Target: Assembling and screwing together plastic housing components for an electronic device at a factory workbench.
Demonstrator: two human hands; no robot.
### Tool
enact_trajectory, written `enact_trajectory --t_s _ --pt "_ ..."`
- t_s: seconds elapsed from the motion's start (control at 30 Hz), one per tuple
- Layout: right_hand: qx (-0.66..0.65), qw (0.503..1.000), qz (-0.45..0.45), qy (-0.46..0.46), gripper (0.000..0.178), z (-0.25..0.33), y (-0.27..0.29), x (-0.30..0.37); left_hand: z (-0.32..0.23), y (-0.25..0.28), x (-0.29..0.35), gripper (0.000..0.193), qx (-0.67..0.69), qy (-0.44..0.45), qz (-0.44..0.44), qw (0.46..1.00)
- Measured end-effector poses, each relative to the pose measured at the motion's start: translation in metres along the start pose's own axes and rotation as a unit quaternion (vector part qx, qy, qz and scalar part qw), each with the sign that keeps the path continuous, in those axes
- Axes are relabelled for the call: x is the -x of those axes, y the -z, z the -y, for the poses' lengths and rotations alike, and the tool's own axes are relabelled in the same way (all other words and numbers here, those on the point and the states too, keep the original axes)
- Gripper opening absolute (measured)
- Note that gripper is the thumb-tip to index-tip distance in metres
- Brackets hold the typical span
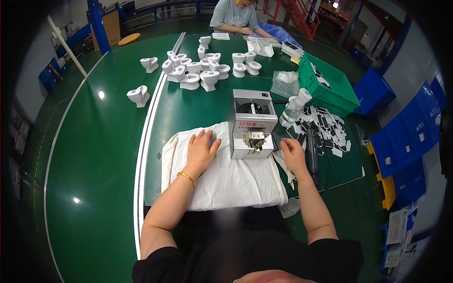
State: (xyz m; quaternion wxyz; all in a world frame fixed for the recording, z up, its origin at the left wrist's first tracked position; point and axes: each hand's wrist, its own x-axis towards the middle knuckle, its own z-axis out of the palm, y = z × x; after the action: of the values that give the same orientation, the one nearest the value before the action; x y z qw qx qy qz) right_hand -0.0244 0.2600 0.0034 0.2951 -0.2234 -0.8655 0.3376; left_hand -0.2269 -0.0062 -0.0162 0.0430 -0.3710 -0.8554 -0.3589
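Note:
My left hand [202, 150] lies on a white cloth [222, 181] with its fingers stretched out, holding nothing. Just to its right stands a silver screw feeder machine [254, 123] with a red switch on top and a metal outlet at its front. On the machine's other side is my right hand [293, 154], its fingers curled and thumb against fingertips; anything between them is too small to make out. A crumpled white scrap [283, 166] lies beside this hand. Right of it rests a dark electric screwdriver [312, 153] with a cord.
Small white toilet-shaped pieces [189, 81] stand in a group farther back. At right are a loose heap of black and white parts [325, 129], a clear bottle [292, 112], a plastic bag [285, 84] and a green crate [337, 96]. A co-worker [234, 19] sits opposite.

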Motion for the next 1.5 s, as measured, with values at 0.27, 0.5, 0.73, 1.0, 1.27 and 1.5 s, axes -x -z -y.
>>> enact_trajectory --t_s 0.27,0.5,0.73,1.0,1.27,1.5 --pt "-0.218 0.966 -0.050 -0.128 0.017 -0.015 -0.013 0.029 0.001 0.001 -0.001 0.053 -0.013 -0.013 0.013 1.000" --pt "-0.252 0.958 -0.056 -0.125 0.020 -0.018 -0.013 0.033 0.005 -0.001 0.002 0.054 -0.035 -0.037 0.009 0.999" --pt "-0.250 0.958 -0.060 -0.127 0.022 -0.013 -0.011 0.033 0.004 0.001 0.001 0.057 -0.046 -0.016 0.031 0.998" --pt "-0.256 0.957 -0.061 -0.123 0.021 -0.017 -0.012 0.035 0.006 0.000 0.001 0.057 -0.043 -0.016 0.040 0.998" --pt "-0.274 0.953 -0.030 -0.128 0.016 -0.018 -0.011 0.034 0.002 0.003 0.001 0.057 -0.050 -0.039 0.022 0.998" --pt "-0.244 0.964 -0.037 -0.095 0.015 -0.019 -0.009 0.034 0.002 0.004 -0.004 0.059 -0.054 -0.052 0.020 0.997"
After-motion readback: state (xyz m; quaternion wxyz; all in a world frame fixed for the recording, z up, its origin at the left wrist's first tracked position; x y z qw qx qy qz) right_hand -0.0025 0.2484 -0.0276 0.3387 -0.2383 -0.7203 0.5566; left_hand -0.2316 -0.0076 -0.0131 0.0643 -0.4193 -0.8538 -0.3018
